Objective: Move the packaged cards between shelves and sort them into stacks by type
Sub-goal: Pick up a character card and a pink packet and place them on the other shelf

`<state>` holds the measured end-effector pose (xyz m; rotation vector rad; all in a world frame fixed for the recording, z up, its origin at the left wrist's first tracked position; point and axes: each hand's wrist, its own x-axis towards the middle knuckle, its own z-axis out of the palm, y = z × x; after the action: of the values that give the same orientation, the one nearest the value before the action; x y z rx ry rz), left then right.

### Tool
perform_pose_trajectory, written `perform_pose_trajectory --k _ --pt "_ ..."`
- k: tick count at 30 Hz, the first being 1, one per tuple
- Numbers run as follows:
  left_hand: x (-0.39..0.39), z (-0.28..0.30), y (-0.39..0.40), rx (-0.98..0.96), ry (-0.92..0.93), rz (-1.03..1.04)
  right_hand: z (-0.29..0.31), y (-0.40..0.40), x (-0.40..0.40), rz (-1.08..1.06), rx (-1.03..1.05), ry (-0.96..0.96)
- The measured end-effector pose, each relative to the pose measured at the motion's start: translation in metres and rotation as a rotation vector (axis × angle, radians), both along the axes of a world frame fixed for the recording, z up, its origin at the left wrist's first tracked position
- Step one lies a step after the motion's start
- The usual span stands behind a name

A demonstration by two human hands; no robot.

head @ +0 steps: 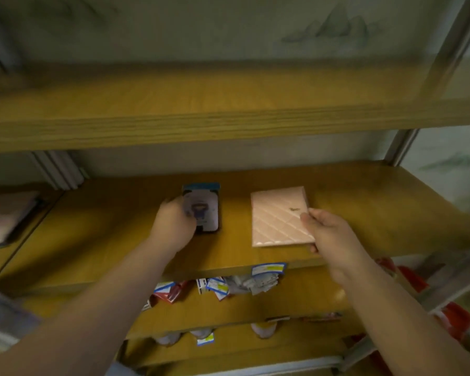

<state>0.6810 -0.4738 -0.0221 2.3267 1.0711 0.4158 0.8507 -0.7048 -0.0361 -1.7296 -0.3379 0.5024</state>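
A blue-topped card pack (204, 206) with a cartoon figure lies on the middle wooden shelf (377, 213). My left hand (174, 226) grips its left edge. To the right lies a pink quilted pack (278, 215), flat on the same shelf. My right hand (329, 232) pinches its right edge between thumb and fingers. The view is blurred, so the printing on the packs is unreadable.
An upper wooden shelf (201, 112) overhangs close above. On the lower shelf sit several mixed red and blue-white card packs (217, 284). More red packs (456, 318) lie at the lower right. A dark-edged pinkish package (8, 215) rests on the neighbouring shelf at left. Metal posts (399, 147) frame the right side.
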Motion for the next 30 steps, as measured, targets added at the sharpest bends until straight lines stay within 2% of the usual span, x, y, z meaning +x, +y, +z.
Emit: perform_pose_trajectory --k 4,7,12,18,20,23,30 --pt "-0.006 -0.003 -0.013 0.054 -0.061 0.060 -0.002 0.011 0.034 0.089 0.011 -0.029" --pt "-0.010 -0.004 -0.026 -0.012 -0.077 0.133 -0.004 0.019 0.057 0.111 -0.044 -0.089" --pt "-0.021 -0.013 -0.049 0.002 -0.150 0.157 -0.010 0.027 0.074 0.139 -0.266 -0.359" --pt "-0.035 -0.009 -0.068 0.159 -0.105 0.113 0.000 0.018 0.071 0.156 -0.567 -0.674" --pt "-0.043 -0.005 -0.073 0.216 -0.065 0.088 0.003 0.012 0.064 0.145 -0.604 -0.736" --pt "-0.060 0.002 -0.076 0.292 -0.011 0.056 0.009 0.013 0.037 0.182 -0.510 -0.812" --pt "-0.117 0.018 -0.075 0.403 0.080 0.107 0.024 0.048 -0.066 0.496 -0.171 -0.902"
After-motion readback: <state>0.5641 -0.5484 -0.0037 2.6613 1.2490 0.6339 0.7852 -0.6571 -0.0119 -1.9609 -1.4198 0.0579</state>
